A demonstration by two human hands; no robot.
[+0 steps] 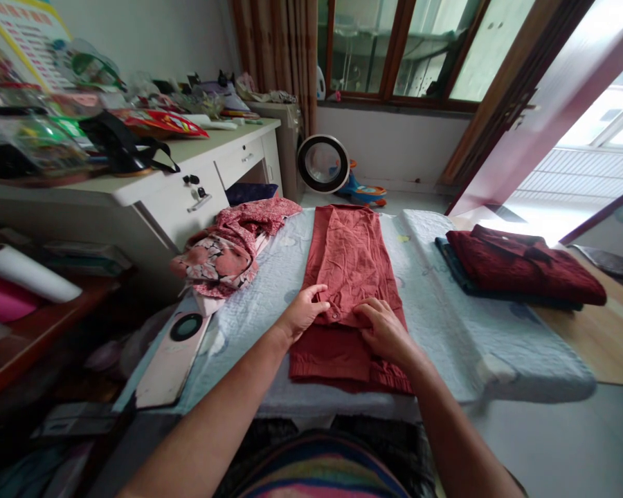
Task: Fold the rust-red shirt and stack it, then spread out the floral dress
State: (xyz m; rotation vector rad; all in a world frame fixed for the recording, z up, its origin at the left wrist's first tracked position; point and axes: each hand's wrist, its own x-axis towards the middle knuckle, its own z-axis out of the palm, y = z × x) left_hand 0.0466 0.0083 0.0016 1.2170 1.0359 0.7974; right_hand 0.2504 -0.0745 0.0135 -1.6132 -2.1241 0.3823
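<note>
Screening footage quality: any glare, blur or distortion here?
Head view, right: bright light washes out the doorway; head view, far left: the clear jar looks smeared and stretched; head view, centre: the red garment is clearer, creases visible.

Right hand (387,328) on red garment (350,256)

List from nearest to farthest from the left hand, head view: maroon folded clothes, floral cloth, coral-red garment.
1. Coral-red garment: centre, touching the left hand.
2. Floral cloth: to its left.
3. Maroon folded clothes: far right side.
</note>
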